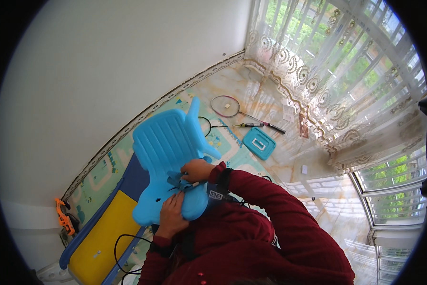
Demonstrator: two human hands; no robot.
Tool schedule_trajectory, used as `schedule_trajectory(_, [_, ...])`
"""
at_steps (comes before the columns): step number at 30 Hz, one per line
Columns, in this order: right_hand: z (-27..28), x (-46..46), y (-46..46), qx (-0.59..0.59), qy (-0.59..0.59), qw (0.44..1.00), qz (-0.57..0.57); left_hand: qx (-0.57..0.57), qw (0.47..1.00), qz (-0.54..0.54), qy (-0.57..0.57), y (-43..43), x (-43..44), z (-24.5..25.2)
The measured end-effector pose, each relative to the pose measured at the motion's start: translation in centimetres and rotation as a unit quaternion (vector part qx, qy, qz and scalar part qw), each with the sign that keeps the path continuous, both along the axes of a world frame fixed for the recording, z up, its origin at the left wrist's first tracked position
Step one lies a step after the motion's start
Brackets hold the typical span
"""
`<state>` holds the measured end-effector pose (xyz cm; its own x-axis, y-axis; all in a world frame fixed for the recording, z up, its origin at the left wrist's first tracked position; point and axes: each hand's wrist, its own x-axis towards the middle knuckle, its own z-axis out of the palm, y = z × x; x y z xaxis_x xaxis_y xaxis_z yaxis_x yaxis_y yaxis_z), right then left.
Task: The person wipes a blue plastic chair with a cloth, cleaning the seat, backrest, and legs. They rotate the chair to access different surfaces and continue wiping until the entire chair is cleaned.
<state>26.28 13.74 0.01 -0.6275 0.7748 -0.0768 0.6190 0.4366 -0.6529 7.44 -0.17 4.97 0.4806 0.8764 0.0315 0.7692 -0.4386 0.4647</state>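
Note:
A light-blue moulded plastic piece (163, 139) with a ridged panel and a rounded, animal-like head lies before me. On top of it, my right hand (197, 170) grips a crumpled darker blue cloth (179, 181). A small pale tip sticks out beside the cloth; what it belongs to is unclear. My left hand (173, 213) rests over the head's lower part, near a small dark hole, with its fingertips just below the cloth. Whether those fingers grip the plastic is hidden.
A yellow slide panel (103, 238) with blue sides lies at lower left, near an orange toy (64, 217). Two badminton rackets (226, 106) and a teal lid (259, 143) lie beyond my right arm. A black cable (116, 249) loops at left. Sheer curtains (306, 78) hang at right.

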Motion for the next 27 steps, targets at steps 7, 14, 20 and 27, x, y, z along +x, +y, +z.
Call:
schedule_trajectory(7, [0.6, 0.4, 0.0, 0.003, -0.058, 0.998, 0.020, 0.005, 1.000, -0.008, 0.009, 0.1, 0.0, -0.1])
schedule_trajectory(14, [0.7, 0.3, 1.2, -0.022, -0.123, 0.992, -0.004, -0.004, 1.000, 0.000, 0.015, 0.0, 0.1, 0.0])
schedule_trajectory(20, [1.2, -0.3, -0.6, 0.008, -0.022, 0.998, 0.064, -0.001, 1.000, 0.002, 0.016, 0.0, 0.1, 0.0])
schedule_trajectory(27, [-0.4, 0.8, 1.8, 0.001, -0.085, 0.996, 0.015, 0.051, 0.999, 0.014, -0.004, -0.1, 0.2, 0.2])
